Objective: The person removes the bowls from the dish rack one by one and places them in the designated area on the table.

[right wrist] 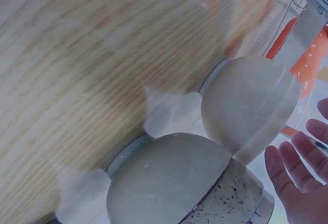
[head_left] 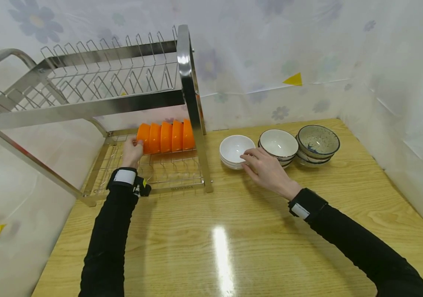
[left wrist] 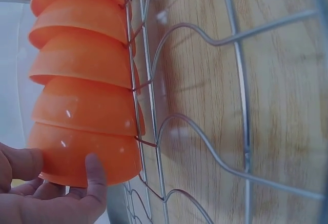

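Note:
At the left end of a row of orange bowls point(head_left: 166, 137) on the rack's lower tier, my left hand point(head_left: 132, 152) holds the outermost orange bowl point(left wrist: 84, 152). Its thumb and fingers point(left wrist: 95, 175) are on opposite sides of that bowl. The orange bowls stand on edge, nested against one another. My right hand point(head_left: 267, 170) hovers at the near right rim of a stack of small white bowls point(head_left: 233, 149), fingers apart and slightly bent. In the right wrist view the fingers point(right wrist: 279, 170) lie beside the pale bowls, and contact is unclear.
A two-tier metal dish rack point(head_left: 85, 109) stands at the left of the wooden table point(head_left: 182, 239). Right of the white bowls are a dark-rimmed cream bowl stack point(head_left: 279, 143) and a speckled bowl stack point(head_left: 317, 142). Patterned sheeting point(head_left: 241, 53) hangs behind.

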Motion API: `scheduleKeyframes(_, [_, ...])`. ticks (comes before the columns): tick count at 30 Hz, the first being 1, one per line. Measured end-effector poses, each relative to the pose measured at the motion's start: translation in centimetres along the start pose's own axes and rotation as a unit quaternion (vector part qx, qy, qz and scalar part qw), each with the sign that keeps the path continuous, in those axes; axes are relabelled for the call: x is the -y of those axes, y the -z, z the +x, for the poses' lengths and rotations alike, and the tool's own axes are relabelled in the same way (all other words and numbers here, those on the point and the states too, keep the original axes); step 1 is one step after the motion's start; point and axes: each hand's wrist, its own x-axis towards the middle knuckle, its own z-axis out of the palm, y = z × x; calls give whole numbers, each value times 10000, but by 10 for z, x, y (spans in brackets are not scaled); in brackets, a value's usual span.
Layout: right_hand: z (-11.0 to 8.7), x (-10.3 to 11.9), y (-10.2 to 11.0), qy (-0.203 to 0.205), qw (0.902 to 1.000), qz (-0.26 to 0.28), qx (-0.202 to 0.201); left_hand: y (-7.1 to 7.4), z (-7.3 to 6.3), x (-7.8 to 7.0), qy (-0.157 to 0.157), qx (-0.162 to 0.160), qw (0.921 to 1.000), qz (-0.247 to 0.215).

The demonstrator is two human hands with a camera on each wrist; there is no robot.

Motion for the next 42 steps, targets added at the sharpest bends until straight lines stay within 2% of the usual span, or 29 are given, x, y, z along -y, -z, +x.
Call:
scheduleKeyframes(7, [0, 0, 0, 24, 10000, 21, -5, 0, -2, 1, 63, -15, 9992, -386])
scheduleKeyframes(12, [1, 1, 0, -11, 10000, 33, 27, 1, -1, 1, 199, 20, 9968, -776])
scheduleKeyframes(16, [0, 1, 0, -27, 10000, 42, 28, 2, 0, 0, 192, 14, 9945, -1026])
scheduleKeyframes(22, [0, 0, -1, 9, 10000, 52, -18, 6, 0, 2, 197, -99, 9945, -1023])
scheduleKeyframes(28, [0, -1, -1, -27, 10000, 78, 13, 12, -3, 2, 157, -513, 9941, -942])
scheduleKeyframes(34, [0, -2, 0, -161, 9995, 255, 22, 13, -9, -3, -279, -1187, 9897, -750])
scheduleKeyframes(36, [1, -2, 0, -246, 9987, 440, 27, 13, -13, -4, -529, -1330, 9873, -688])
scheduleKeyframes(39, [3, -2, 1, -425, 9955, 852, -26, 13, -18, -6, -1021, -1448, 9833, -426])
scheduleKeyframes(42, [7, -1, 5, -629, 9891, 1332, -83, 11, -20, -8, -1735, -1516, 9730, -166])
